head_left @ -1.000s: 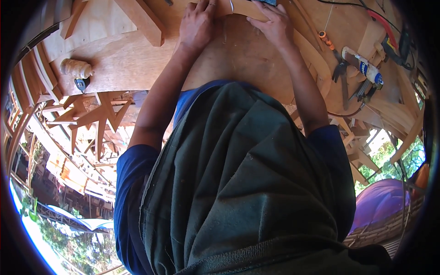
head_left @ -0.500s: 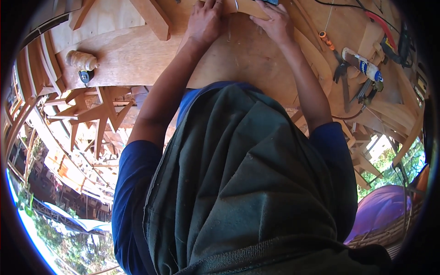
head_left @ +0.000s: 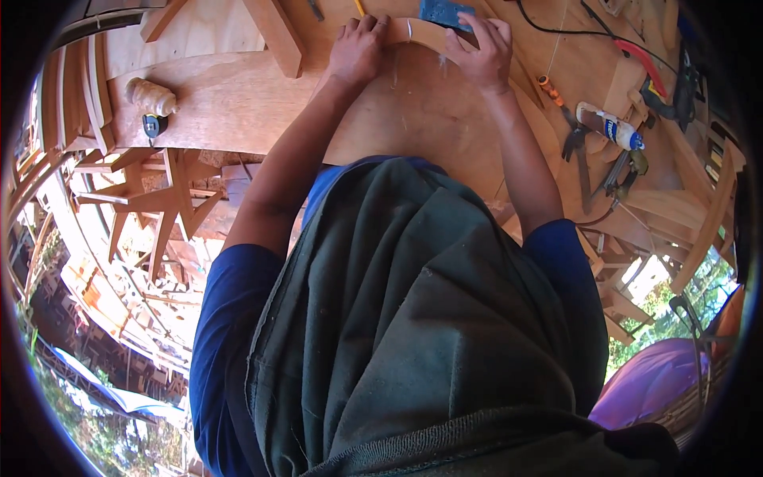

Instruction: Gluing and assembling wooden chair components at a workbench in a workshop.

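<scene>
Your left hand [head_left: 358, 49] lies over the left end of a curved wooden strip [head_left: 425, 32], fingers bent and close together on it; its thumb is hidden, so you cannot tell whether it grips or only presses. Your right hand [head_left: 485, 60] is part open, thumb apart from the fingers, with a corner of a blue block [head_left: 445, 13] at the fingertips; whether they have firm hold of it you cannot tell. The strip runs between your two sets of fingers, and the block sits at its far edge, just left of your right fingers. A yellow pencil-like stick [head_left: 360, 7] lies just beyond your left fingertips.

Well left of your left fingers, and nearer your body, a tan bottle [head_left: 151, 96] lies on its side beside a tape measure [head_left: 155, 125]; you cannot make out what is in it. To the right of your right fingers, also nearer you, a white-and-blue bottle [head_left: 610, 126] lies on its side, its contents hidden by its walls. Between that bottle and your right fingers lie an orange-handled screwdriver [head_left: 549, 91] and a dark-headed hammer [head_left: 573, 138].
</scene>
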`<state>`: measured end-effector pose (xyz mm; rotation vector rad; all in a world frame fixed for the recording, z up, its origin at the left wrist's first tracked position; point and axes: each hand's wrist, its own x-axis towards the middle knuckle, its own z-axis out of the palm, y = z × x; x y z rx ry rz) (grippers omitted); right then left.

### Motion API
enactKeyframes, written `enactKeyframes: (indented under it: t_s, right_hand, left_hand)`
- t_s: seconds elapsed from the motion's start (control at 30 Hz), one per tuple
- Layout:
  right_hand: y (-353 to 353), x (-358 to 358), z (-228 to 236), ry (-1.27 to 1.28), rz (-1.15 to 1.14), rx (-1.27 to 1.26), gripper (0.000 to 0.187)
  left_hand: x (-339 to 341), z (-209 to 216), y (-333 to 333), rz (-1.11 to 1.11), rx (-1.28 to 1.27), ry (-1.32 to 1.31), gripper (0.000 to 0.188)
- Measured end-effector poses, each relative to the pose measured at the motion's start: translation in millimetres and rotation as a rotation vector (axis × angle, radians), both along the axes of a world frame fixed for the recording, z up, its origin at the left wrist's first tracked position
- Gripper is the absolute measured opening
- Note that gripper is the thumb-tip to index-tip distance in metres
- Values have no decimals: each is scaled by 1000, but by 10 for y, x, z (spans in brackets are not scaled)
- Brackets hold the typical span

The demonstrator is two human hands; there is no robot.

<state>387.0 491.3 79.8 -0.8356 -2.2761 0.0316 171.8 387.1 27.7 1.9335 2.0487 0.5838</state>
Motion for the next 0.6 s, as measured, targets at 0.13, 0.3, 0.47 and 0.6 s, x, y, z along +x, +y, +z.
enactKeyframes:
  t_s: [0.13, 0.3, 0.47, 0.6]
  right_hand:
    - [274, -89, 81, 4, -110, -652, 48]
    - [441, -253, 207, 60, 160, -1069, 52]
    - [176, -256, 594, -35, -24, -713, 56]
    - [-35, -496, 412, -117, -32, -444, 47]
  left_hand:
    - [6, -26, -12, 3, 44, 31, 59]
    - [15, 19, -10, 15, 55, 19, 60]
    - [4, 22, -9, 18, 47, 7, 59]
    - [-4, 20, -3, 8, 62, -29, 55]
